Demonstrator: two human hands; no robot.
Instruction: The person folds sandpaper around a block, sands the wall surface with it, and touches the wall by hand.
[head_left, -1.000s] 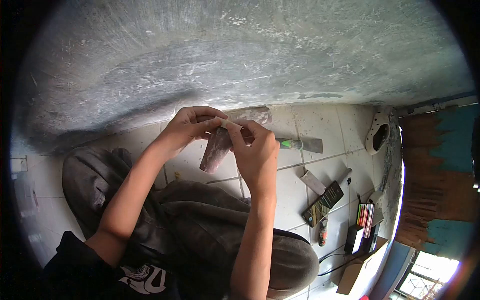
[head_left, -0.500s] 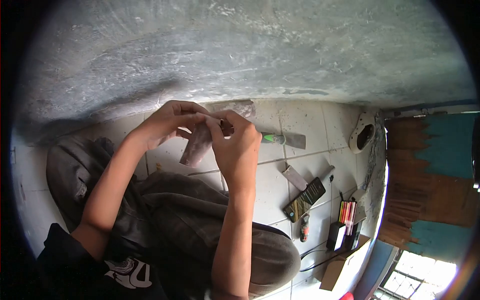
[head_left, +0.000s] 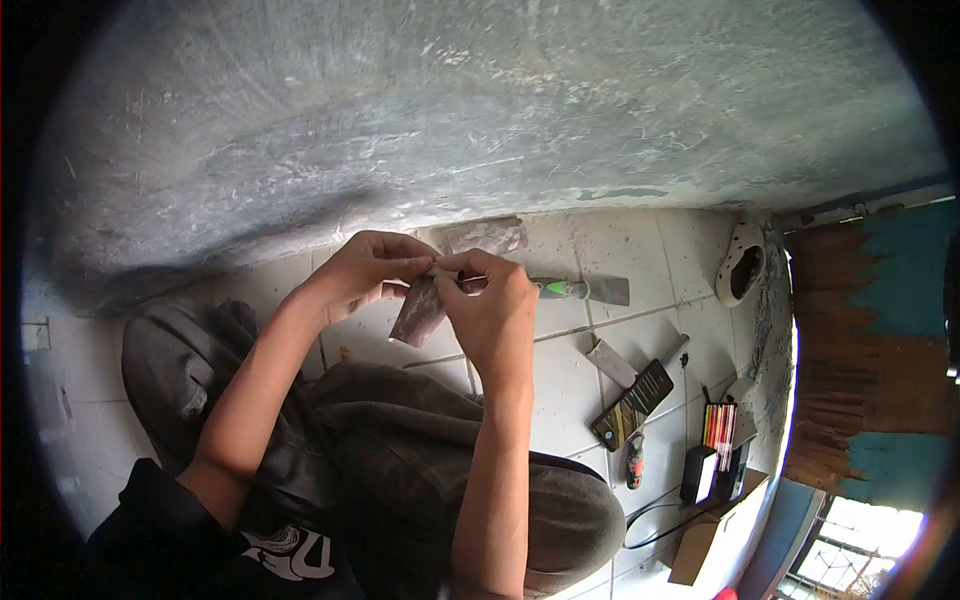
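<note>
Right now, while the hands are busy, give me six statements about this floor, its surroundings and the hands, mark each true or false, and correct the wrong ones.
1. The left hand and right hand meet at one end of a worn sheet. True.
2. The right hand is gripping the scraper. False: the scraper lies on the floor, partly hidden behind that hand.
3. The floor is tiled. True.
4. Someone is wearing the pale shoe. False: the shoe sits empty.
5. A similar worn piece lies beside the wall. True.
6. The wall is bright red. False: it is grey with pale scuffs.
</note>
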